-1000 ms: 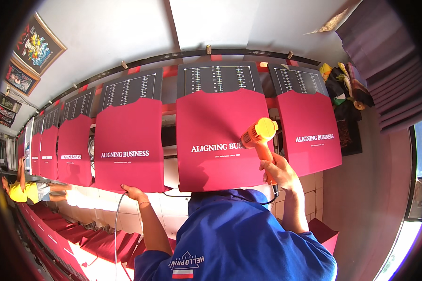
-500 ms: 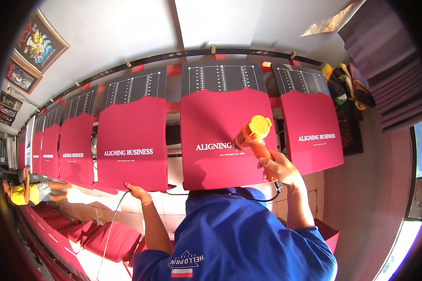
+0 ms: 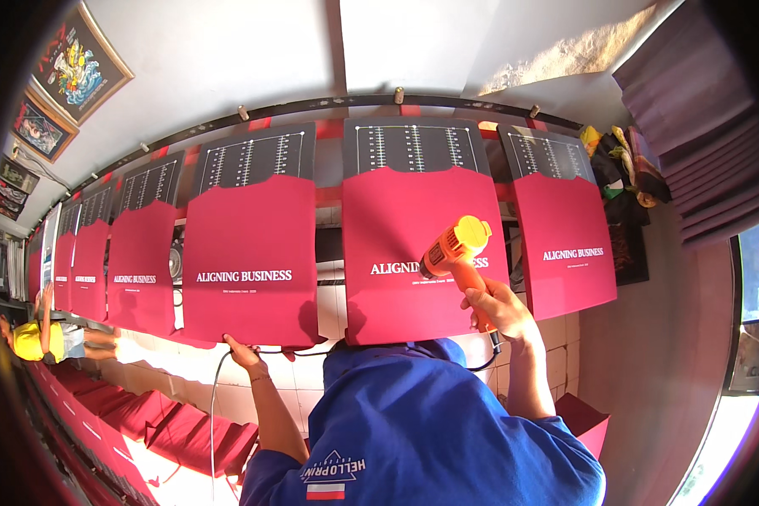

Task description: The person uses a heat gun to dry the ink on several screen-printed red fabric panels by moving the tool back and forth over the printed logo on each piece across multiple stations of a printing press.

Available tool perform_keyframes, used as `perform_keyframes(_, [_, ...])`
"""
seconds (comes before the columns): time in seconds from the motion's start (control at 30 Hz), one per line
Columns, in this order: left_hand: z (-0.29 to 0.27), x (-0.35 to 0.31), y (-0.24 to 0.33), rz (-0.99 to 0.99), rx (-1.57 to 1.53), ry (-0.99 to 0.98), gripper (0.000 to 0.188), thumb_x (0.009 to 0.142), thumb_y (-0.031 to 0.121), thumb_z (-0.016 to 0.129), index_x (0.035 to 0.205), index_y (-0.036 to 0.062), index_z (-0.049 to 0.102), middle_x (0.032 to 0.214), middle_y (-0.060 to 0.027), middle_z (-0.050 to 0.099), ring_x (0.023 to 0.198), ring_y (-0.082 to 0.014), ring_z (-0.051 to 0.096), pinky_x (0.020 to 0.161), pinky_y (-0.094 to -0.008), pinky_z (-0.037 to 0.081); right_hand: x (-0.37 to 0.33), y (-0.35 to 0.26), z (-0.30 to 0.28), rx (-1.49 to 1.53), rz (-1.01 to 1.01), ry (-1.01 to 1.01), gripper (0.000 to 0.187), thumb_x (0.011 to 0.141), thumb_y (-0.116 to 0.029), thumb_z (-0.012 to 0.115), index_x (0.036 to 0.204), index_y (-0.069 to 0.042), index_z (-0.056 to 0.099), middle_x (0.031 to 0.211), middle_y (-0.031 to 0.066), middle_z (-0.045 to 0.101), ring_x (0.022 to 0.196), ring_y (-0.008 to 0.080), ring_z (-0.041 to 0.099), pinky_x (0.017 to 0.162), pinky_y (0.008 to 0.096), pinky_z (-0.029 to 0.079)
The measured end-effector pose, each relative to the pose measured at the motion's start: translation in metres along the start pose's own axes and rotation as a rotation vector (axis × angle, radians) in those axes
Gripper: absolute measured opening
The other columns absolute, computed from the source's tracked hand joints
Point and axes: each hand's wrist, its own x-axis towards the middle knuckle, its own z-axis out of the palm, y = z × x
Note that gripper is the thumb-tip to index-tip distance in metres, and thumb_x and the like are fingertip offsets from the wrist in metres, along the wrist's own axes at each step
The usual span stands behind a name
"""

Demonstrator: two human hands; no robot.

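Note:
My right hand (image 3: 504, 310) is wrapped round the handle of an orange heat gun (image 3: 462, 243) with a yellow rear cap. Its dark nozzle points down and left, close over the white lettering on a red shirt (image 3: 422, 211) spread on a dark board (image 3: 413, 145). The gun covers part of that lettering. Below the lower edge of the neighbouring red shirt (image 3: 249, 223), my left hand (image 3: 244, 352) has its fingers closed on a dark cable (image 3: 214, 405). From there the cable runs right toward my body and also hangs down to the floor.
Several more boards with red shirts stretch leftward, and one shirt (image 3: 565, 244) lies to the right. Red fabric (image 3: 185, 430) hangs behind me on the left. A person in a yellow top (image 3: 35, 341) stands at far left. A grey curtain (image 3: 691, 152) hangs on the right.
The view has shifted, so the boards sit slightly farther right. The heat gun's nozzle now covers different letters, farther right along the print. My left hand stays near the neighbouring shirt's lower edge.

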Motion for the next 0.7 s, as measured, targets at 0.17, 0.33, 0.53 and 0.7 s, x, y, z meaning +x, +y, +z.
perform_keyframes(0.17, [-0.018, 0.031, 0.001, 0.055, -0.002, -0.032, 0.057, 0.101, 0.06, 0.04, 0.095, 0.0057, 0.058, 0.067, -0.0006, 0.054, 0.049, -0.0111, 0.048, 0.042, -0.0255, 0.037, -0.001, -0.007, 0.016, -0.012, 0.022, 0.001, 0.03, 0.098, -0.027, 0.059, 0.105, 0.002, 0.057, 0.082, 0.0051, 0.063, 0.059, 0.0111, 0.06, 0.051, 0.0259, 0.049])
perform_keyframes(0.33, [-0.001, 0.061, -0.008, 0.083, -0.225, 0.105, 0.065, 0.101, 0.06, 0.041, 0.124, 0.0007, 0.058, 0.094, -0.0062, 0.068, 0.06, -0.0121, 0.059, 0.041, -0.0247, 0.038, -0.002, -0.007, 0.038, -0.077, -0.025, 0.076, 0.03, 0.099, -0.025, 0.058, 0.111, 0.003, 0.057, 0.088, 0.0074, 0.063, 0.06, 0.0119, 0.062, 0.049, 0.0257, 0.049])
perform_keyframes(0.53, [0.006, 0.046, 0.002, 0.086, -0.022, 0.041, 0.065, 0.101, 0.059, 0.038, 0.116, 0.0, 0.062, 0.086, -0.0069, 0.069, 0.05, -0.0118, 0.055, 0.036, -0.0253, 0.033, -0.007, -0.009, 0.048, -0.06, -0.008, 0.148, 0.028, 0.099, -0.025, 0.057, 0.108, 0.002, 0.056, 0.085, 0.0065, 0.063, 0.06, 0.0118, 0.062, 0.049, 0.0262, 0.049])
perform_keyframes(0.7, [-0.007, 0.053, 0.001, 0.113, -0.011, 0.021, 0.064, 0.101, 0.057, 0.042, 0.115, -0.0025, 0.062, 0.083, -0.0075, 0.068, 0.051, -0.0113, 0.056, 0.036, -0.0244, 0.03, -0.002, -0.011, 0.049, 0.087, 0.01, 0.077, 0.026, 0.099, -0.025, 0.058, 0.104, 0.0, 0.057, 0.08, 0.0044, 0.061, 0.06, 0.0109, 0.061, 0.049, 0.0254, 0.047])
